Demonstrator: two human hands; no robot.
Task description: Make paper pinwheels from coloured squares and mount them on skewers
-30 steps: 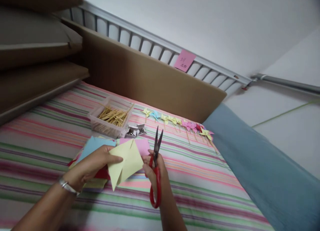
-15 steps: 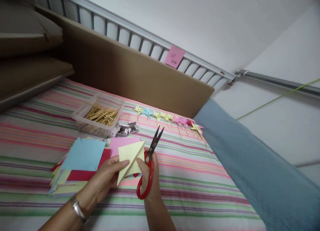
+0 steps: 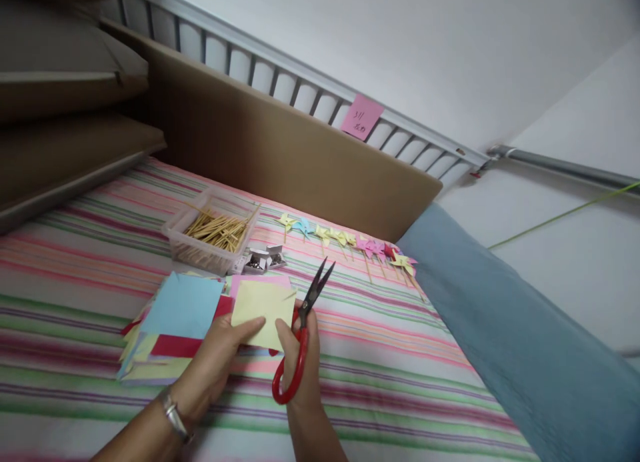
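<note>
My left hand (image 3: 217,365) pinches a pale yellow paper square (image 3: 261,304) by its lower edge, just above the striped cloth. My right hand (image 3: 299,362) grips red-handled scissors (image 3: 300,335), blades slightly apart and pointing up to the right, and its thumb touches the yellow paper's right edge. A stack of coloured paper sheets (image 3: 173,322), blue on top with red below, lies just left of my left hand. A pink sheet (image 3: 260,281) peeks out behind the yellow square.
A clear plastic tub of wooden sticks (image 3: 213,235) stands behind the papers, small metal clips (image 3: 265,259) beside it. A row of several finished paper pinwheels (image 3: 350,243) lies further back. A cardboard panel (image 3: 280,155), a railing and a blue cloth (image 3: 520,355) border the striped cloth.
The yellow paper, folded into a triangle before, now lies opened out as a flat square. The scissors tilted from upright toward the right. Both hands stayed near the same spot.
</note>
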